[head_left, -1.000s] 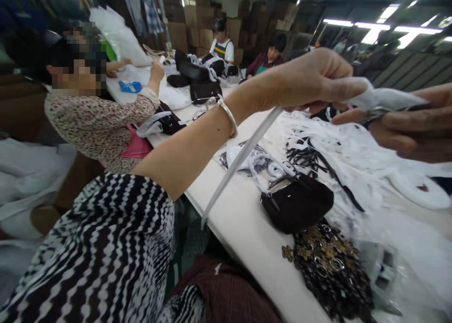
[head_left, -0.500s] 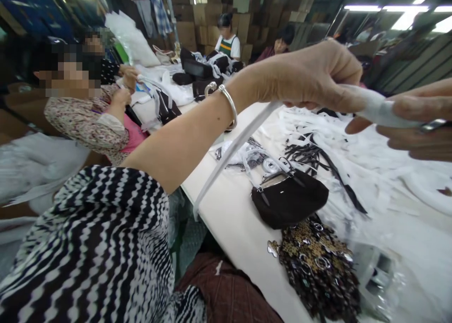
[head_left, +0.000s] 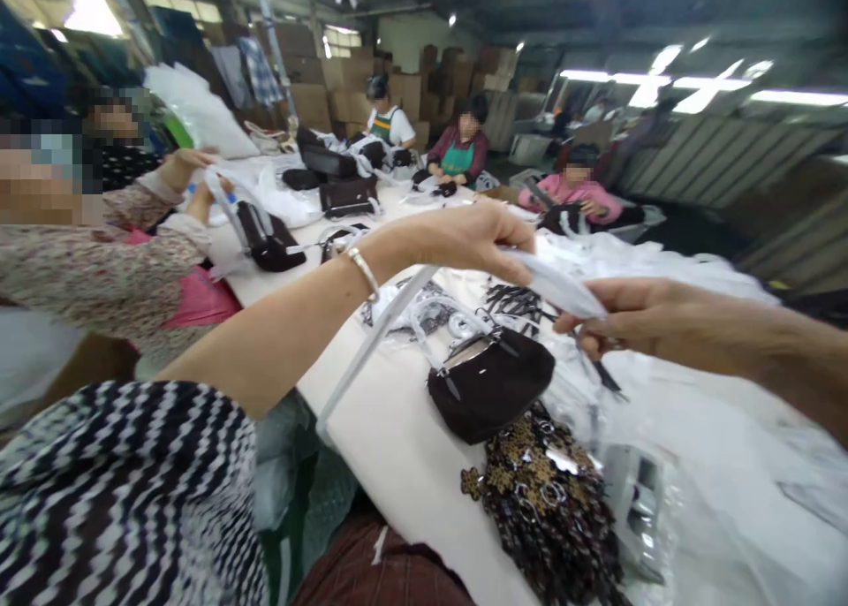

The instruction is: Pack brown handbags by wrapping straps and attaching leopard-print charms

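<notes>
At far left, a co-worker in a floral sleeve (head_left: 99, 266) sits at the white table (head_left: 390, 447). Next, the wearer's left arm, with a silver bracelet (head_left: 363, 270), reaches across. A white strip (head_left: 377, 345) slants from beneath the left hand (head_left: 464, 239) to the table's near edge, probably raised to hang clear of the clutter. That hand's thumb and fingers pinch white material spanning to the right. Below, a dark handbag (head_left: 490, 381) rests against bunched beaded chains (head_left: 543, 482), seemingly kept within reach. At right, the right hand (head_left: 662, 319) pinches the span's other end, apparently to hold it taut; clear plastic (head_left: 715, 535) lies below.
</notes>
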Demonstrator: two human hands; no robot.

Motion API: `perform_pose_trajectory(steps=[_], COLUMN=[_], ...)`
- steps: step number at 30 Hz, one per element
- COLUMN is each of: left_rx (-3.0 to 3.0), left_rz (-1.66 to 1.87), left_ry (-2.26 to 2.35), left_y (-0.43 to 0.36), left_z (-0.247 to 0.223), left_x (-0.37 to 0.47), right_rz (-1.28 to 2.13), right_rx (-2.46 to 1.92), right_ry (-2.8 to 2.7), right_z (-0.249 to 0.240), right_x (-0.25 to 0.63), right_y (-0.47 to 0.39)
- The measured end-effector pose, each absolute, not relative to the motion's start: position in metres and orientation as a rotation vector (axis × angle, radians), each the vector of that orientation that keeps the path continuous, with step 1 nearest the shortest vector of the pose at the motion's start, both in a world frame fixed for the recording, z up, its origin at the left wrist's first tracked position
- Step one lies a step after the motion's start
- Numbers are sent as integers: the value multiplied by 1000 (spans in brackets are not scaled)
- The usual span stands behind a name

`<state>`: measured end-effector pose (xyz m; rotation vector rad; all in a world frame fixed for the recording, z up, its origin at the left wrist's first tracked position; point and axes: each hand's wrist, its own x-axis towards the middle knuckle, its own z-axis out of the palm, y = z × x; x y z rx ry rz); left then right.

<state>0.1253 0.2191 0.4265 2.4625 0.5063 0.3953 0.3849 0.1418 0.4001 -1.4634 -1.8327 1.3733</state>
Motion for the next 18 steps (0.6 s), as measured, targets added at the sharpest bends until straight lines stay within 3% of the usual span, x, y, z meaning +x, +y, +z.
perform_pose_trajectory(steps=[3, 5, 18], left_rx=[2396, 2338, 2217], left_rz=[312, 278, 249], left_ry=[559, 559, 461], left_y=[228, 235, 249], left_z=[411, 398, 375], left_x=[124, 123, 122], right_rz=[1779, 1869, 1670], right_rx=[-1295, -1224, -1521], right_ry=[-1702, -1610, -1450], right_z=[397, 397, 398], right_x=[402, 415, 380], right_y=[132, 125, 103])
